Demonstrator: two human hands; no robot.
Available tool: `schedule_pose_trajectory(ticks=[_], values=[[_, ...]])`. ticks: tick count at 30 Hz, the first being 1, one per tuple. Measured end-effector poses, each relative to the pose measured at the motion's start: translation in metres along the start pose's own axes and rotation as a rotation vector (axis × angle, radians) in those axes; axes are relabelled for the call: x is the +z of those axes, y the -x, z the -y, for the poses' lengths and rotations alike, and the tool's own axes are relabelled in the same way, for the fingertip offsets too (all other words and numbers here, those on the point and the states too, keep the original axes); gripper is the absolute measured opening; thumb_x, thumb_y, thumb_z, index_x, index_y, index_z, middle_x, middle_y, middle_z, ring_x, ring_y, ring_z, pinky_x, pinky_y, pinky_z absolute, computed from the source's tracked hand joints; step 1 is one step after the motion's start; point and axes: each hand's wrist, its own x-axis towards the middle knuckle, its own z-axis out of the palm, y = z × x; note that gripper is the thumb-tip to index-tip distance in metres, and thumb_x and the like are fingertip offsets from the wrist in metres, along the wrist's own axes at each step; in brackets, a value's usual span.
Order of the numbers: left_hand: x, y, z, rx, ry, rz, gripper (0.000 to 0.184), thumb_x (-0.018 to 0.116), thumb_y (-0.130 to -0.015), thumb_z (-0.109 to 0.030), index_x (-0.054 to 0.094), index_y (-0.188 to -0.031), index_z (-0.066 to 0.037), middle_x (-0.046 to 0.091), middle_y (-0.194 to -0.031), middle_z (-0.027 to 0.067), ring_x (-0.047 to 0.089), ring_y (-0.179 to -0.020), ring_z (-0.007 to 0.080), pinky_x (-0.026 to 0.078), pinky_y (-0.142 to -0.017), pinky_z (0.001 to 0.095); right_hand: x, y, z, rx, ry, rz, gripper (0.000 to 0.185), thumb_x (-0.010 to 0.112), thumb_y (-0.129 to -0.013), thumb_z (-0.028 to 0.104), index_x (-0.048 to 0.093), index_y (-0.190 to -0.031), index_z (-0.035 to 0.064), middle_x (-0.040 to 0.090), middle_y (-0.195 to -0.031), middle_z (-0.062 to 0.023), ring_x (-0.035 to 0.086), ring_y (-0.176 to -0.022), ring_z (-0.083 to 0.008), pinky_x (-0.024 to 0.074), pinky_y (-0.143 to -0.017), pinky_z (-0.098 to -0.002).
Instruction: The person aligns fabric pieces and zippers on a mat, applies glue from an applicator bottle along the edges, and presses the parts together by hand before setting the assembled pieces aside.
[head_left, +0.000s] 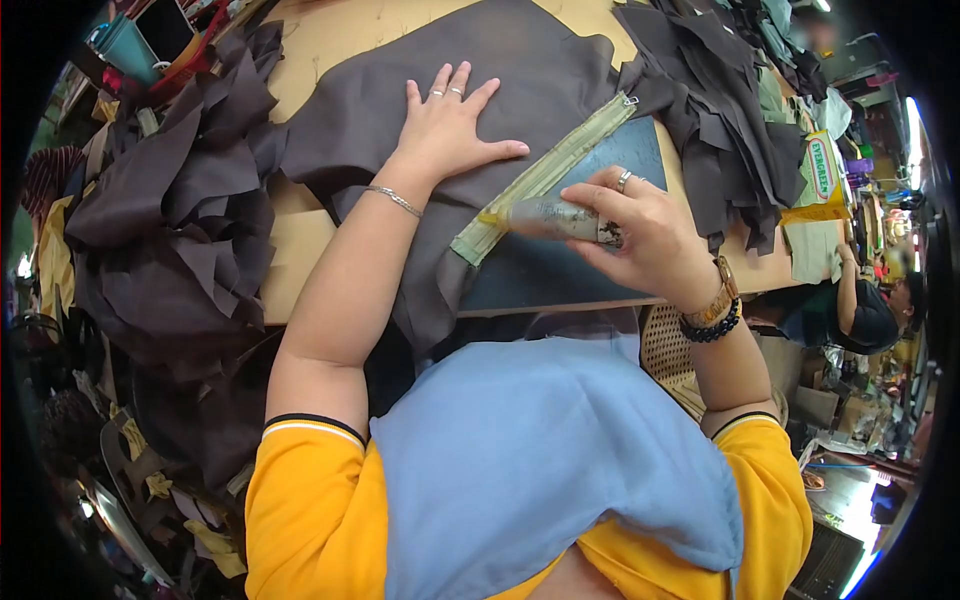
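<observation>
My left hand (pixel 448 130) lies flat with fingers spread on a large sheet of dark brown leather (pixel 365 110). A light greenish zipper strip (pixel 567 162) runs diagonally along the leather's edge, with a metal pull at its far end. My right hand (pixel 650 228) is wrapped round a cloudy squeeze bottle (pixel 550 216), tilted over sideways. Its yellowish tip meets the strip near the close end, where a yellow smear shows. Beneath lies a dark blue-grey board (pixel 540 275), partly covered by the leather and my right hand.
Crumpled dark leather pieces (pixel 170 220) are heaped at the left, and more layered pieces (pixel 715 110) lie at the right. A box marked EVERGREEN (pixel 820 170) stands farther right. Beyond it, another person (pixel 855 310) is at the right edge. A woven cane seat (pixel 668 350) is below the table.
</observation>
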Motion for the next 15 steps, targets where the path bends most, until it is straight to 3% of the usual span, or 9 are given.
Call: schedule_pose_trajectory(ticks=[8,11,15], values=[[0.002,0.001,0.001,0.003,0.025,-0.011,0.107,0.062,-0.070,-0.085,0.043,-0.153,-0.021,0.029,-0.162,0.0199,0.021,-0.152,0.0356,0.015,-0.119,0.0653,0.003,-0.004,0.011,-0.053,0.058,0.056,0.043,0.080,-0.074,0.013,0.066,-0.114,0.0092,0.063,-0.103,-0.0096,0.063,-0.084,-0.0301,0.0536,-0.076,-0.0398],[0.001,0.000,0.001,0.005,0.022,-0.010,0.107,0.062,-0.070,-0.085,0.043,-0.153,-0.021,0.029,-0.162,0.0200,0.021,-0.152,0.0358,0.016,-0.118,0.0656,0.002,-0.007,0.018,-0.079,0.091,0.089,0.047,0.081,-0.072,0.007,0.067,-0.116,0.0079,0.065,-0.104,-0.0094,0.065,-0.086,-0.0282,0.0544,-0.077,-0.0372],[0.001,0.001,0.001,0.006,0.026,-0.011,0.106,0.062,-0.070,-0.085,0.044,-0.153,-0.021,0.029,-0.162,0.0201,0.021,-0.152,0.0360,0.016,-0.118,0.0656,0.006,-0.009,0.023,-0.138,0.127,0.099,0.044,0.078,-0.074,0.012,0.064,-0.115,0.0104,0.062,-0.105,-0.0081,0.064,-0.087,-0.0289,0.0543,-0.078,-0.0388]])
